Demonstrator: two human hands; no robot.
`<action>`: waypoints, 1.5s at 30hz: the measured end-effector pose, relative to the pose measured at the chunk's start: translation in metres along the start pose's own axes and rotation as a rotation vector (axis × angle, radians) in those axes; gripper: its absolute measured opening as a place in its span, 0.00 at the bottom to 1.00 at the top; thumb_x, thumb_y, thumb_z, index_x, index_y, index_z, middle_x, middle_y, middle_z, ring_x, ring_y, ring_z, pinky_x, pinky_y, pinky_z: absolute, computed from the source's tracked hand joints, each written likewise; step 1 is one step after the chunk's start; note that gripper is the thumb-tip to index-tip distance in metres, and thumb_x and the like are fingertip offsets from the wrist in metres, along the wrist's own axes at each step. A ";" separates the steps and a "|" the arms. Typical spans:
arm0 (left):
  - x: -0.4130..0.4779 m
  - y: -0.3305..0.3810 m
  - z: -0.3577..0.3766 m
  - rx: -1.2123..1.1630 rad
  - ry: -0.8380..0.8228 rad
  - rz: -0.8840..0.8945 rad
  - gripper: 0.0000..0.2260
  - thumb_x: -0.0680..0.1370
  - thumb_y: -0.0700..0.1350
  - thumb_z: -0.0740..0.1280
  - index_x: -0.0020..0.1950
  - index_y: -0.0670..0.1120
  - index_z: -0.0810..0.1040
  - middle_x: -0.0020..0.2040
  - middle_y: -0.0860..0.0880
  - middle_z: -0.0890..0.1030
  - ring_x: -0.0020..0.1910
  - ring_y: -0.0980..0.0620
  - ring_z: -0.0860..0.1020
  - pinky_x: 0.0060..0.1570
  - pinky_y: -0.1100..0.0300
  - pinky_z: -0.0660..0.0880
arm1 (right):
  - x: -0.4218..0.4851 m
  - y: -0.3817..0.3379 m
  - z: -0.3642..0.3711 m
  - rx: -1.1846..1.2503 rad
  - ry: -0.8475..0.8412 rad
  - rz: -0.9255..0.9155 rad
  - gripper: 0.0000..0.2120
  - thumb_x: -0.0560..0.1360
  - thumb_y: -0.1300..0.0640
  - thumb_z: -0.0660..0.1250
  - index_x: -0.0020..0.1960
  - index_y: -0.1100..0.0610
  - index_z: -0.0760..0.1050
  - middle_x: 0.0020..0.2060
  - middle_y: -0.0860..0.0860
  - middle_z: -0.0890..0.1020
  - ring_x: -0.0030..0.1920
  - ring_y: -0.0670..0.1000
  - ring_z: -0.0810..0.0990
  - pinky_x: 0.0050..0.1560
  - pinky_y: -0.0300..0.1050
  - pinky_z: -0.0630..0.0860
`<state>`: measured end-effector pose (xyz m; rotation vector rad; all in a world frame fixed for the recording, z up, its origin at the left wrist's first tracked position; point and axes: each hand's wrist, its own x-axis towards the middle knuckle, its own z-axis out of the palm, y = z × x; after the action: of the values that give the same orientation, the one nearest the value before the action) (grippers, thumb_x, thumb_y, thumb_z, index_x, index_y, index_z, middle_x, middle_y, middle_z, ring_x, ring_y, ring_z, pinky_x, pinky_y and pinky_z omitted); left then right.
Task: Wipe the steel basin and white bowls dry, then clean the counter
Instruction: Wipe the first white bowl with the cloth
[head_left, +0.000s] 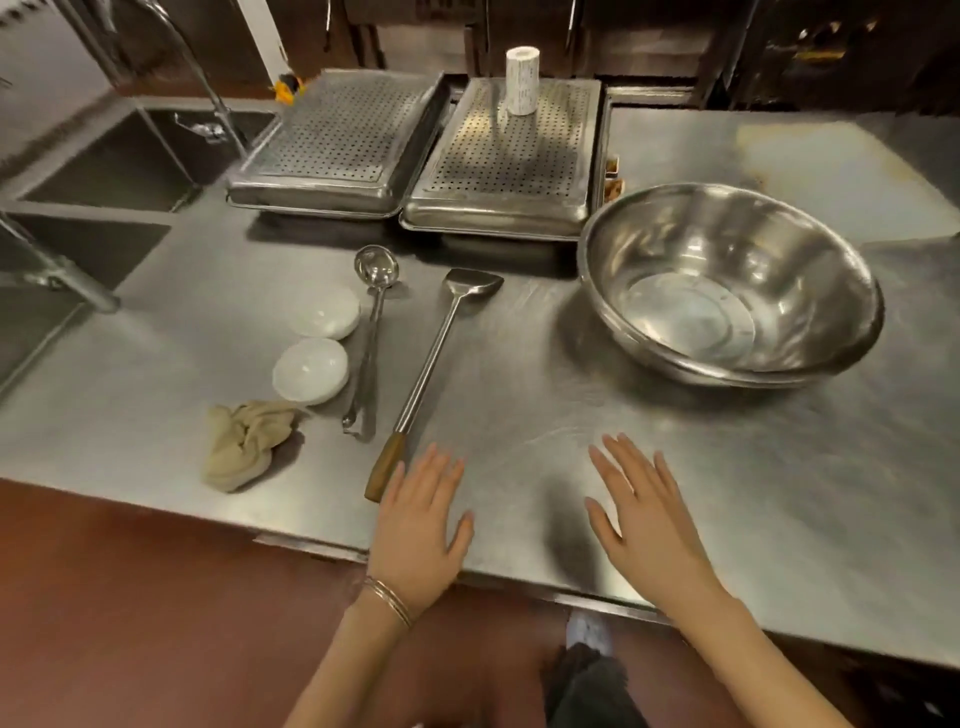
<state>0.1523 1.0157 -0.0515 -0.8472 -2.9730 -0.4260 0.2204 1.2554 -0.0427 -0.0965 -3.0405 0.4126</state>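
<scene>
Both hands hover flat at the near edge of the brushed-steel counter, fingers straight and holding nothing. The left hand is beside the wooden-handled steel spatula, the right hand apart from it. The large round steel basin stands upright at right rear. The nearer small white bowl and farther white bowl sit left of the long steel ladle. The crumpled beige cloth touches the nearer bowl, probably laid ready for wiping, not yet taken up.

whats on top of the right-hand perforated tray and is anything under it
A white paper roll stands upright on the perforated tray, near its far edge; nothing else is on it. What lies beneath is covered by the tray itself.
</scene>
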 end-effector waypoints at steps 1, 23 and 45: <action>-0.016 -0.014 -0.004 0.008 -0.002 0.005 0.24 0.75 0.52 0.57 0.67 0.43 0.71 0.68 0.45 0.72 0.69 0.48 0.65 0.66 0.48 0.59 | -0.008 -0.020 0.009 0.004 -0.012 -0.008 0.30 0.79 0.42 0.40 0.68 0.58 0.68 0.68 0.57 0.70 0.71 0.55 0.64 0.71 0.52 0.51; -0.062 -0.259 -0.065 -0.014 0.020 -0.112 0.24 0.73 0.51 0.57 0.67 0.45 0.71 0.66 0.44 0.74 0.66 0.46 0.71 0.66 0.53 0.58 | 0.071 -0.245 0.094 0.065 -0.061 -0.139 0.23 0.75 0.48 0.53 0.65 0.58 0.71 0.65 0.57 0.74 0.65 0.56 0.73 0.67 0.52 0.61; 0.050 -0.412 -0.026 -0.167 -0.213 0.149 0.26 0.80 0.59 0.45 0.69 0.48 0.68 0.67 0.48 0.73 0.65 0.50 0.70 0.65 0.56 0.65 | 0.286 -0.284 0.149 0.356 -0.190 0.416 0.17 0.73 0.64 0.65 0.62 0.62 0.73 0.50 0.60 0.80 0.52 0.60 0.77 0.47 0.44 0.70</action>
<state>-0.1056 0.6985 -0.1266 -1.1931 -3.0662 -0.6213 -0.0907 0.9639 -0.0919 -0.7102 -3.0537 1.0367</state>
